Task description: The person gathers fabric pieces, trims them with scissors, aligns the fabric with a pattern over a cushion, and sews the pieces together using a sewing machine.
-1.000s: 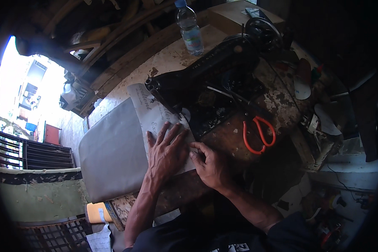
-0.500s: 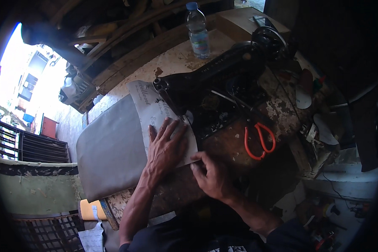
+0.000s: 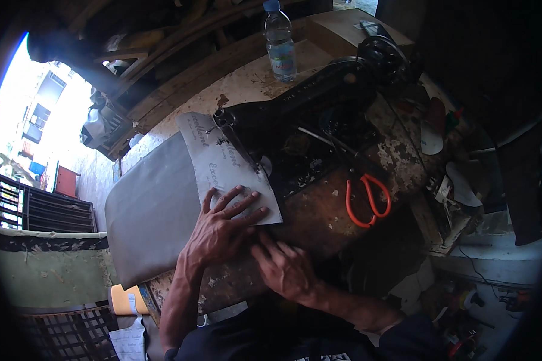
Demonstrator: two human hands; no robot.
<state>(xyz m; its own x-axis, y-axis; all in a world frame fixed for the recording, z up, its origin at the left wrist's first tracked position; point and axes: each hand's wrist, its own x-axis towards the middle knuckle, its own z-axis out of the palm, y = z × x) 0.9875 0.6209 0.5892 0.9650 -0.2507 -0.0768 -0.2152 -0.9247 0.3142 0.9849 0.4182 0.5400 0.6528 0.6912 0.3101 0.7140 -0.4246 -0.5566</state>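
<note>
My left hand lies with fingers spread on a pale printed strip. The strip covers the right part of a smooth grey sheet with a rounded corner. My right hand is just below and right of the left one, at the strip's lower edge. Its fingers are bent and close together, their tips partly hidden in shadow; what they pinch does not show. Ahead stands a black sewing machine, its needle end over the strip's right edge. Scissors with orange handles rest on the worn table right of my hands.
Behind the machine stand a water bottle with a blue cap and a cardboard box. The worn wooden table extends under the machine. Cut scraps lie at the right, and a yellow piece hangs below the left edge.
My right hand has moved left and down from the strip's lower right corner. My left hand has slid toward me, with its fingers wider apart.
</note>
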